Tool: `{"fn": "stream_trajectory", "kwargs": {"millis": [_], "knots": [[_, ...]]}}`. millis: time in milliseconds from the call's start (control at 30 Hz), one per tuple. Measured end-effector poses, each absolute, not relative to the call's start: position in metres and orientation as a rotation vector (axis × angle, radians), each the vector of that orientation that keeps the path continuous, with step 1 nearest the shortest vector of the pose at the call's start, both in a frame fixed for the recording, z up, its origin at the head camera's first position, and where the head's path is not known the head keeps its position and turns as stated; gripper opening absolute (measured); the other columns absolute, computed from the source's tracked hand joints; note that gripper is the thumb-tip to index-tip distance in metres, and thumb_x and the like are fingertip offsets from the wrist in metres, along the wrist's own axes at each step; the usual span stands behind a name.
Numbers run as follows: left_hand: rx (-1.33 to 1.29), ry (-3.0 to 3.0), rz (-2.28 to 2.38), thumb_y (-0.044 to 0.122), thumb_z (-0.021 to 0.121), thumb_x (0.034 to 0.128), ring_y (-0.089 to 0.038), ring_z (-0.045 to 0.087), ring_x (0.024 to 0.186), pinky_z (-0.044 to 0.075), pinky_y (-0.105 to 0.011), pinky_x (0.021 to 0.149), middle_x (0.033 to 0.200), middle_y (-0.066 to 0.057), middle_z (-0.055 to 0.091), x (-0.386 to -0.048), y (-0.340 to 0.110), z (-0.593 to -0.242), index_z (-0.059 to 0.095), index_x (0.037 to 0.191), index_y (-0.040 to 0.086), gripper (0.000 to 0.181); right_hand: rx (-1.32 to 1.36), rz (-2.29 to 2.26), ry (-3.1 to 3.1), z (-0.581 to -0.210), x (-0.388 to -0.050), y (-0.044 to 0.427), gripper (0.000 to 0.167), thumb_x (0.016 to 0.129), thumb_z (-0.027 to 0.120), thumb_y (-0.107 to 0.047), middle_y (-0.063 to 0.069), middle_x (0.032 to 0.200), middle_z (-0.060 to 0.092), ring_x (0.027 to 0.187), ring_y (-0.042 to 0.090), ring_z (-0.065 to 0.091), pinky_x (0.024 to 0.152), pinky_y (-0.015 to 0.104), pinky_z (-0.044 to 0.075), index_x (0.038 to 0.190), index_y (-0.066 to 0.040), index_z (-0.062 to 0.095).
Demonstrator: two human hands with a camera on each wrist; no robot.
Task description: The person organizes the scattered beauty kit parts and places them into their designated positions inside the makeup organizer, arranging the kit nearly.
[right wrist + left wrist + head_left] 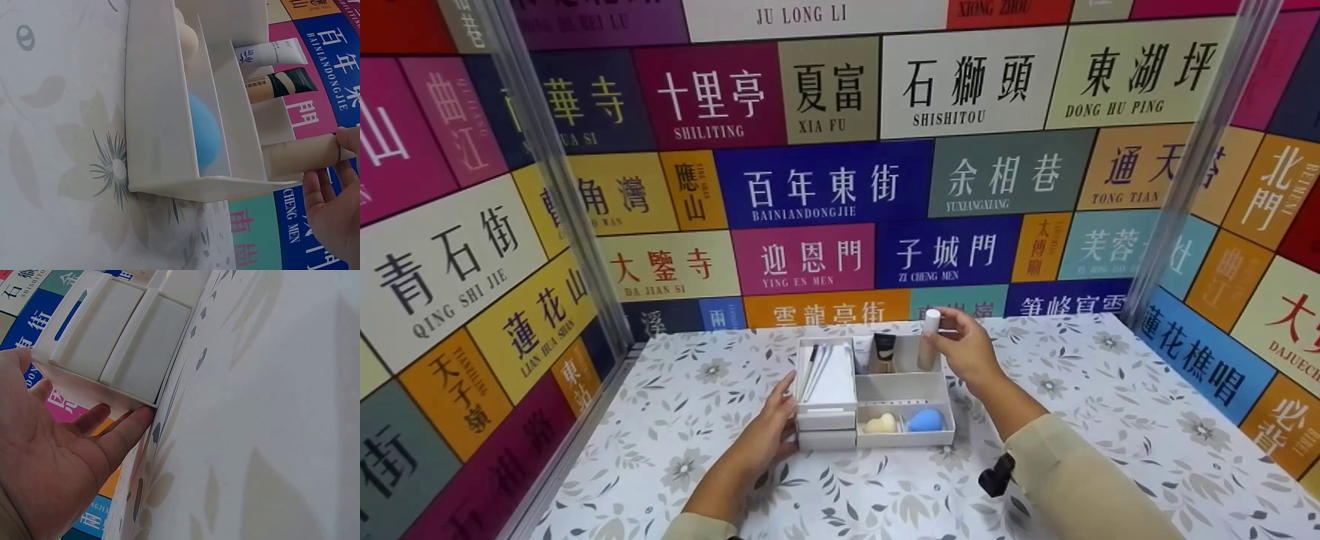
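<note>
A white cosmetics organizer (904, 440) with two small drawers (149, 346) stands on the table. My right hand (969, 349) pinches a beige foundation bottle (301, 156) with a white cap (932, 321). The bottle stands upright, its lower part inside the back right compartment. My left hand (64, 444) rests its fingers against the organizer's left side, beside the drawers. In the back row sit a black-capped tube (281, 84) and a white tube (275, 53). A blue makeup sponge (925, 420) and a cream sponge (880, 424) lie in the front compartments.
Thin brushes (814, 371) lie in the organizer's left top tray. A floral cloth (690, 420) covers the table. Panels with printed place names (821, 184) stand behind and at both sides, with metal posts (577, 195) at the corners.
</note>
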State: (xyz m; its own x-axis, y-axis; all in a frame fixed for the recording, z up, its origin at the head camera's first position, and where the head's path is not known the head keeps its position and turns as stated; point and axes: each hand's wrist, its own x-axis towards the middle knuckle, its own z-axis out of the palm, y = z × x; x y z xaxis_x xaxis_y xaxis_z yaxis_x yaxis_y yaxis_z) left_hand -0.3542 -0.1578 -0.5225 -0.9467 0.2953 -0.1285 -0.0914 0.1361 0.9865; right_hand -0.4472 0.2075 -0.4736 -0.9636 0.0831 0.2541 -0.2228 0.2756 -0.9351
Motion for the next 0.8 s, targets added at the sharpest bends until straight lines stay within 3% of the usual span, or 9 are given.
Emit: {"fn": "stream_trajectory", "kwargs": {"millis": [133,267,567,800], "knots": [[0.183,2.139,1.866,0.057,0.037,0.1123,-0.048,0.03,0.162,0.037,-0.065,0.126,0.182,-0.012,0.012,-0.3546,-0.1579,-0.5222,0.016,0.169,0.051,0.061,0.124,1.759,-2.301,-0.476,-0.4469,0.2061,0.046,0.098,0.079,-0.02,0.014,0.131,0.072,0.12,0.025,0.07,0.094,0.022,0.059,0.142,-0.014,0.066],[0.17,2.149,1.854,0.058,0.037,0.1119,-0.047,0.031,0.162,0.038,-0.064,0.126,0.182,-0.01,0.013,-0.3552,-0.158,-0.5224,0.017,0.168,0.053,0.06,0.162,1.772,-2.312,-0.4773,-0.4455,0.204,0.045,0.097,0.08,-0.018,0.016,0.127,0.074,0.113,0.021,0.074,0.09,0.02,0.061,0.138,-0.007,0.067],[0.161,2.137,1.862,0.06,0.039,0.1109,-0.047,0.031,0.162,0.038,-0.064,0.126,0.181,-0.014,0.017,-0.3571,-0.1577,-0.5218,0.018,0.168,0.053,0.061,0.131,1.618,-2.456,-0.4771,-0.4435,0.2051,0.045,0.096,0.082,-0.025,0.013,0.127,0.077,0.117,0.026,0.073,0.102,0.038,0.062,0.137,-0.009,0.071],[0.157,2.133,1.865,0.06,0.039,0.1107,-0.046,0.03,0.163,0.038,-0.064,0.126,0.181,-0.012,0.016,-0.3553,-0.1575,-0.5214,0.018,0.167,0.054,0.061,0.126,1.433,-2.577,-0.4722,-0.4427,0.2041,0.045,0.093,0.083,-0.027,0.012,0.123,0.079,0.115,0.029,0.073,0.099,0.043,0.063,0.133,-0.011,0.074]]}}
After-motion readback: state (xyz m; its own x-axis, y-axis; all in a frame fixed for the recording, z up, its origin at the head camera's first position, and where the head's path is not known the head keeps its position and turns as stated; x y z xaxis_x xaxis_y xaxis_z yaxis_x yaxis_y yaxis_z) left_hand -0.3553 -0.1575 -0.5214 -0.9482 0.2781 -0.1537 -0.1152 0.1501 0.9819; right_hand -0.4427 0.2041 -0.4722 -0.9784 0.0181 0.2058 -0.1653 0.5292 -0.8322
